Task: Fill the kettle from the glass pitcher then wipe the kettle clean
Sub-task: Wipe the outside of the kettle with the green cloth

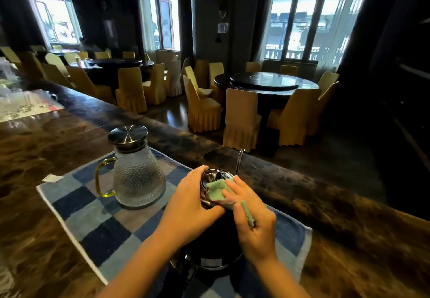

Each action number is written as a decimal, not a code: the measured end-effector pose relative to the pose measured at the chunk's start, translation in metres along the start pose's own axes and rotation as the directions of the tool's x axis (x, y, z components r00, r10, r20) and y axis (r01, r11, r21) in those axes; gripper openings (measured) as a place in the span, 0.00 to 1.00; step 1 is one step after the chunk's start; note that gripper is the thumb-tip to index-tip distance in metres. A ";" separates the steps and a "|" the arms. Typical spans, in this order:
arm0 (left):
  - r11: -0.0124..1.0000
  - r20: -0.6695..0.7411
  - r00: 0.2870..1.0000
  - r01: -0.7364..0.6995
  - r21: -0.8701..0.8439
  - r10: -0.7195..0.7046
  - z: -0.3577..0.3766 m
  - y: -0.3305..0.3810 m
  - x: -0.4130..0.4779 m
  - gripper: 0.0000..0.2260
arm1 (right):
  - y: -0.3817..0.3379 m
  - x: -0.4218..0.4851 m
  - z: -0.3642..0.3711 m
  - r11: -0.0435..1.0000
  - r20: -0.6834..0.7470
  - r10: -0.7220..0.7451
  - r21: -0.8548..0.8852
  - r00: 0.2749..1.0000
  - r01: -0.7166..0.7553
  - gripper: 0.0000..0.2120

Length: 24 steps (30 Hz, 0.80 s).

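Note:
The kettle (215,175) stands on a dark base (209,263) on a blue checked mat (93,223); only its shiny lid and part of its dark body show between my hands. My left hand (193,202) grips the kettle's top from the left. My right hand (251,218) holds a green cloth (216,189) and presses it onto the lid. The glass pitcher (137,176), with a steel lid and a yellow handle, stands upright on the mat to the left, apart from both hands.
A thin metal spout (239,161) rises just behind the kettle. The mat lies on a dark marbled counter (325,204), whose far edge runs diagonally. Glassware on a tray (21,106) sits far left. Round tables and covered chairs (242,121) fill the room beyond.

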<state>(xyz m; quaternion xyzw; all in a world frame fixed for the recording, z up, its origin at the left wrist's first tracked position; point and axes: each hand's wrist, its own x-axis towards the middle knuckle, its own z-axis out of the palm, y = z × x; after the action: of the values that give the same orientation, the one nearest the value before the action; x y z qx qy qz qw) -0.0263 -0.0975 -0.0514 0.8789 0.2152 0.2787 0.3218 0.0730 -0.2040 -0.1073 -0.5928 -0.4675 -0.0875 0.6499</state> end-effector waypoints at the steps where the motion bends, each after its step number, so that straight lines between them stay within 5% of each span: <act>1: 1.000 -0.010 1.000 -0.007 0.003 0.007 0.000 0.000 0.000 0.38 | 0.004 0.006 -0.004 1.000 0.009 0.019 0.006 1.000 -0.019 0.15; 5: 0.999 -0.027 1.000 0.005 -0.037 -0.006 0.001 0.001 0.000 0.37 | 0.010 0.022 -0.003 0.971 -0.080 0.224 0.103 0.971 -0.215 0.17; 8: 0.999 -0.027 0.999 0.043 -0.022 -0.043 0.002 0.000 -0.001 0.43 | 0.006 0.008 0.003 0.977 -0.105 0.191 0.120 0.976 -0.179 0.16; 12: 0.999 -0.013 0.999 0.035 -0.009 -0.035 0.001 0.001 0.000 0.38 | 0.002 0.003 0.002 0.999 -0.046 0.035 0.031 0.998 -0.033 0.13; 16: 0.998 0.033 0.999 0.023 -0.060 -0.021 -0.003 0.001 -0.001 0.35 | 0.006 0.024 0.002 0.977 -0.081 0.175 0.136 0.981 -0.163 0.15; 21: 0.995 0.048 0.998 0.032 -0.096 -0.027 -0.004 0.000 -0.002 0.39 | -0.005 0.006 0.011 0.981 -0.110 0.140 0.151 0.984 -0.123 0.14; 24: 0.990 0.002 0.998 0.063 -0.129 -0.063 -0.001 0.000 0.000 0.29 | 0.002 0.011 0.011 0.986 -0.121 0.128 0.120 0.984 -0.113 0.14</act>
<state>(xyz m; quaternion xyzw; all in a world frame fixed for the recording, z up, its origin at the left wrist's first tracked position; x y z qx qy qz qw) -0.0272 -0.0968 -0.0505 0.8488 0.2246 0.2825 0.3863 0.0747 -0.1891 -0.1025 -0.5755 -0.3922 -0.0592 0.7152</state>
